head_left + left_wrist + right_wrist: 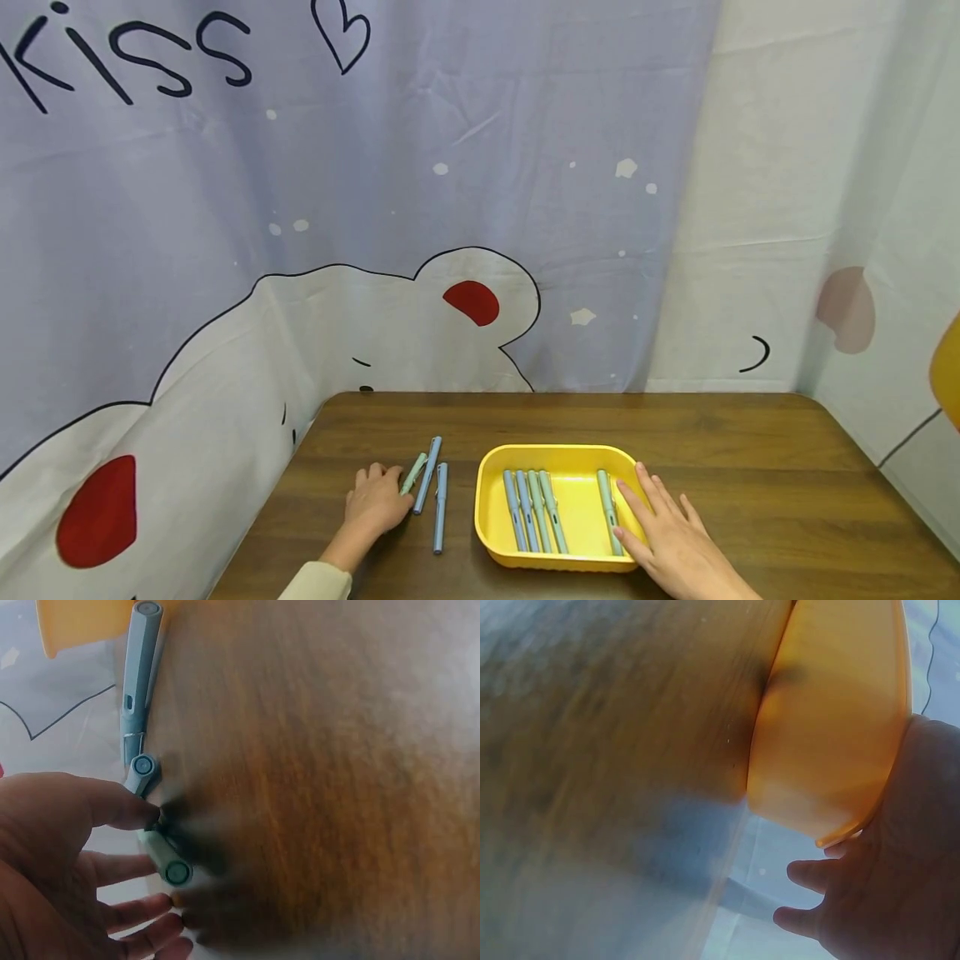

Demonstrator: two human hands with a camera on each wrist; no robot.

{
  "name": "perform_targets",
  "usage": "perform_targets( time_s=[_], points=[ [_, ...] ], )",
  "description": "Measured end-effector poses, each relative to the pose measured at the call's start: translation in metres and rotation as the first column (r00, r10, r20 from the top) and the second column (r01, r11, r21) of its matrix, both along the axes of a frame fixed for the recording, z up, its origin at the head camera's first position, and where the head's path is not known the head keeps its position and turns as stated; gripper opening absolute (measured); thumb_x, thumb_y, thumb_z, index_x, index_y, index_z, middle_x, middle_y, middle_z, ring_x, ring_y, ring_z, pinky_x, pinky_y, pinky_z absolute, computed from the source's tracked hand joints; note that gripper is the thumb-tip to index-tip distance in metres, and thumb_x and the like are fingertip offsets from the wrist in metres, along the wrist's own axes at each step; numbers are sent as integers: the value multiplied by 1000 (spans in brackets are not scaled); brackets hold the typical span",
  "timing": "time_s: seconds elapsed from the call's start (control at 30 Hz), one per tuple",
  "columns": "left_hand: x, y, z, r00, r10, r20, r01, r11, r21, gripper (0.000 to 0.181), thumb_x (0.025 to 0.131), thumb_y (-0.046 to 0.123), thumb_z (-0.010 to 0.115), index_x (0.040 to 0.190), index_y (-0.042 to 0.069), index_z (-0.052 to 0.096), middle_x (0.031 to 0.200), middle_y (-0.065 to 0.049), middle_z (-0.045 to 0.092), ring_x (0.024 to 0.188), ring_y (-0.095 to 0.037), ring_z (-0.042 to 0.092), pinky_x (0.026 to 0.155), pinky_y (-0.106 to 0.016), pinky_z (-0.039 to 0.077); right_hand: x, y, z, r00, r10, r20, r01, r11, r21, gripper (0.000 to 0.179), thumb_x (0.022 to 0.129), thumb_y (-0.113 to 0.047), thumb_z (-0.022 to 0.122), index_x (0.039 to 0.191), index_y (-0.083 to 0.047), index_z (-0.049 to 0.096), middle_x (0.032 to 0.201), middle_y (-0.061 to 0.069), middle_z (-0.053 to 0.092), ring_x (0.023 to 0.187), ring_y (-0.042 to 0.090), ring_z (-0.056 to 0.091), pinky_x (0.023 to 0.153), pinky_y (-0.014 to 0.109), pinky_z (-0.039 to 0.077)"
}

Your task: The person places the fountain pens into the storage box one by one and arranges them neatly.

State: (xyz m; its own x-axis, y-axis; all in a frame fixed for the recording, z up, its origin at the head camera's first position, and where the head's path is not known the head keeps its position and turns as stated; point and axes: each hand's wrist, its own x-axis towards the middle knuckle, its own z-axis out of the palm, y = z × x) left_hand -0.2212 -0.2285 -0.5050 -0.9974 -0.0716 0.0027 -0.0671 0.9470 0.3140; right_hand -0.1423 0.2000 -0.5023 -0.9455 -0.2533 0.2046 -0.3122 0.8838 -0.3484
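My left hand [377, 500] is at the left of the table, its thumb and fingers around a light green pen [171, 864] whose end pokes out between them. Two blue pens, one slanted [427, 475] and one nearly upright in view [440, 508], lie just right of that hand. A yellow tray [487, 467] holds several blue and green pens side by side at its left, plus a lone green pen [610, 512] toward its right. My right hand [675, 533] lies over the tray's right rim with fingers spread and extended, fingertips near that lone pen.
The brown wooden table [787, 483] reaches back to a printed curtain [480, 167]. Another curtain side hangs along the right [892, 375]. In the right wrist view, the tray's outer wall [825, 735] stands beside the hand.
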Motion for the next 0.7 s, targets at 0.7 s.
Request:
perform_targets(
  time_s=[0.7],
  points=[
    [-9, -9, 6, 992, -79, 95, 53, 967, 248, 43, 85, 6, 67, 126, -7, 63, 101, -13, 67, 83, -24, 59, 72, -40, 52, -1, 1, 0, 1000, -4, 25, 4, 1000, 2, 66, 102, -54, 53, 154, -14, 46, 165, 19, 24, 144, 45, 36, 106, 76, 27]
  ],
)
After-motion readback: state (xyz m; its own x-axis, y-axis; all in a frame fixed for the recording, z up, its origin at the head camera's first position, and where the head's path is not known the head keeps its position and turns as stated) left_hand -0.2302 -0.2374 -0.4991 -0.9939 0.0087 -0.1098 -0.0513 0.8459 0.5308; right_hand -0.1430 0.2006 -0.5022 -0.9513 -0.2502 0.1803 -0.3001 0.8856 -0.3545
